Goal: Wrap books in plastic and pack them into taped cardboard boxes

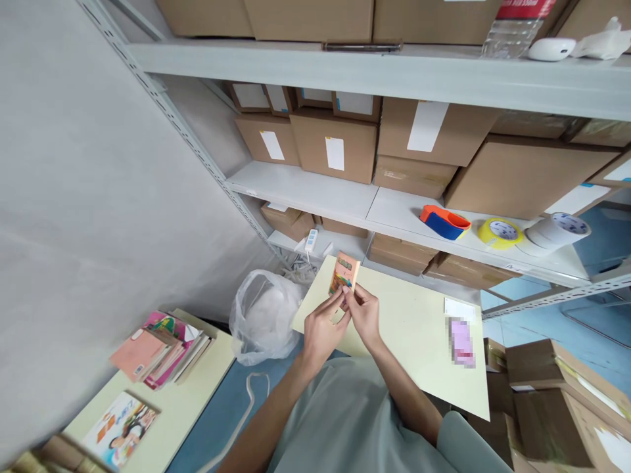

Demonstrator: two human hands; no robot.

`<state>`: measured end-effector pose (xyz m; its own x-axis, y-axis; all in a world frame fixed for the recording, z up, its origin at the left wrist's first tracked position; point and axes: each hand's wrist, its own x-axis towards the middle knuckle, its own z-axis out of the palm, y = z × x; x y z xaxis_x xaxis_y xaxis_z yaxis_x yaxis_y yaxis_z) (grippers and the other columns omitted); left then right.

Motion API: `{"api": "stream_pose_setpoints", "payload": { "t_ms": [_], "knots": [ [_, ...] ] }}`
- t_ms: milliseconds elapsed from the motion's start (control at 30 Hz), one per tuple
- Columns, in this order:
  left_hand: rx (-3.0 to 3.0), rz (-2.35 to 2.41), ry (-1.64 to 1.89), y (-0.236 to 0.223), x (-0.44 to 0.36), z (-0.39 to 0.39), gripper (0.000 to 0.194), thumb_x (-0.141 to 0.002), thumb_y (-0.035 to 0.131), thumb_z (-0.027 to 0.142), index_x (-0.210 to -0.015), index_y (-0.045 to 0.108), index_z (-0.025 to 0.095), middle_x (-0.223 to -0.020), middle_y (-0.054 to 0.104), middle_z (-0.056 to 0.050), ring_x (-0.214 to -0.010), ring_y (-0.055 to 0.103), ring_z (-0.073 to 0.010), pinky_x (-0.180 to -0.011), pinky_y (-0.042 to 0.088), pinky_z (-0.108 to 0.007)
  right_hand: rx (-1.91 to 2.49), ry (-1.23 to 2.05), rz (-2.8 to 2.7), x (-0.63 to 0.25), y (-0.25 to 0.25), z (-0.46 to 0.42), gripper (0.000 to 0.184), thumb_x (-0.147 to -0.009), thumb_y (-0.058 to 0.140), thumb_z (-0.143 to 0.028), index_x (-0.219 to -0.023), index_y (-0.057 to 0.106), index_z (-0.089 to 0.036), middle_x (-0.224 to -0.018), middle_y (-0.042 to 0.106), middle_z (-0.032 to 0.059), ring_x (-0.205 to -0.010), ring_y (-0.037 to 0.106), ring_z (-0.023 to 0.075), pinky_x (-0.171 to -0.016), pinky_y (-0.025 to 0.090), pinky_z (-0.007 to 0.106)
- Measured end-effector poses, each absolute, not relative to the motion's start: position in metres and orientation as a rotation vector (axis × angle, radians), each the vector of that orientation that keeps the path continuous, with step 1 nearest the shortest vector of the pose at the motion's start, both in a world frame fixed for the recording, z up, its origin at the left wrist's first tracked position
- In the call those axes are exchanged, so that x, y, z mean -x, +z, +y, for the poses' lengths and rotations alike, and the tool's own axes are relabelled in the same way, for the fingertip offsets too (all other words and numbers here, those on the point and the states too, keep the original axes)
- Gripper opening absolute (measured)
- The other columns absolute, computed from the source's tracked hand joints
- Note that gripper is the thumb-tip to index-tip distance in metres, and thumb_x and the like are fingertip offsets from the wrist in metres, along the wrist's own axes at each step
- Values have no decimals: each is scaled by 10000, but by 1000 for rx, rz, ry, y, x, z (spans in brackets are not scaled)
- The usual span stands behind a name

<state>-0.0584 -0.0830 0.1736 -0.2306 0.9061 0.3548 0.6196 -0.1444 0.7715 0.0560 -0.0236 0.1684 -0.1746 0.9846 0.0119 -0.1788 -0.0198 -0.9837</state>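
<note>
Fingers nearly closed, the left hand [321, 328] and right hand [365, 318] pinch an orange printed packet [344, 269] low down; probably light and creasable, it suits gentle edge holds.

A loose, softly creased grey-green top [345, 420] with short sleeves [463, 440], plain in its visible part.

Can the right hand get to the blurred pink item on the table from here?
Probably yes: only bare tabletop shows between the right hand and the pink item, though that hand pinches the orange packet.
</note>
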Motion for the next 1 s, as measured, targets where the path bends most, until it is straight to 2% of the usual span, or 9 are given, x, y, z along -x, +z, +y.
{"api": "stream_pose_setpoints", "payload": {
  "t_ms": [167,300,400,500,633,733,833,900,1000],
  "knots": [
    [-1291,1729,1330,177,84,-73,534,-946,788,555,-1377,796,241,-1399,796,-115,-1237,799,-320,-917,728,-427,935,1495,-1184,-76,165,-4,517,-899,818,-682,-1117,873,-217,-972,853,53,-841,778,267,-715,651,359],
    [-1058,1698,1336,191,112,-61,676,-863,828,642,-1339,797,162,-1229,849,-155,-1079,828,-314,-855,702,-391,871,1673,-1142,-87,171,2,518,-876,854,-682,-1120,878,-226,-949,848,48,-809,779,262,-689,631,356],
    [-1052,1642,1278,204,120,-58,625,-835,847,653,-1229,845,167,-1111,867,-123,-996,817,-295,-821,670,-363,834,1766,-1097,-90,174,4,541,-847,874,-700,-1114,878,-229,-938,844,47,-826,784,269,-688,624,355],
    [-1062,1585,1251,213,119,-57,545,-853,840,633,-1158,865,182,-1097,862,-102,-995,796,-280,-803,640,-339,829,1755,-1149,-94,178,7,541,-866,858,-708,-1113,880,-227,-886,826,43,-832,773,267,-718,622,361],
    [-1107,1558,1290,213,116,-52,525,-865,834,574,-1215,832,184,-1015,831,-71,-920,760,-226,-774,608,-299,817,1653,-1297,-100,184,15,525,-944,788,-701,-1095,887,-208,-727,748,17,-777,731,237,-778,612,353],
    [-1160,1556,1357,212,115,-45,492,-860,830,539,-1212,803,196,-969,796,-50,-875,736,-197,-747,599,-273,838,1541,-1393,-103,190,21,534,-966,755,-707,-1114,891,-213,-784,773,21,-775,716,225,-781,609,344],
    [-1272,1515,1406,216,114,-42,333,-893,810,506,-1054,795,214,-974,779,-50,-904,739,-194,-807,618,-286,838,1424,-1459,-106,198,24,461,-995,734,-673,-1130,898,-264,-1052,850,57,-1014,775,280,-980,625,413],
    [-1372,1473,1449,221,114,-42,243,-925,793,465,-977,794,227,-1026,783,-64,-999,754,-212,-911,627,-321,825,1316,-1520,-109,204,24,380,-1015,729,-633,-1118,905,-313,-1219,848,69,-1254,741,319,-1165,554,482],
    [-1522,1475,1492,228,115,-43,203,-973,751,407,-858,793,245,-1109,792,-86,-1097,756,-232,-983,611,-356,812,1164,-1615,-113,209,22,307,-1051,701,-594,-1061,915,-374,-1341,821,61,-1425,650,322,-1264,465,544]
  ]
}}
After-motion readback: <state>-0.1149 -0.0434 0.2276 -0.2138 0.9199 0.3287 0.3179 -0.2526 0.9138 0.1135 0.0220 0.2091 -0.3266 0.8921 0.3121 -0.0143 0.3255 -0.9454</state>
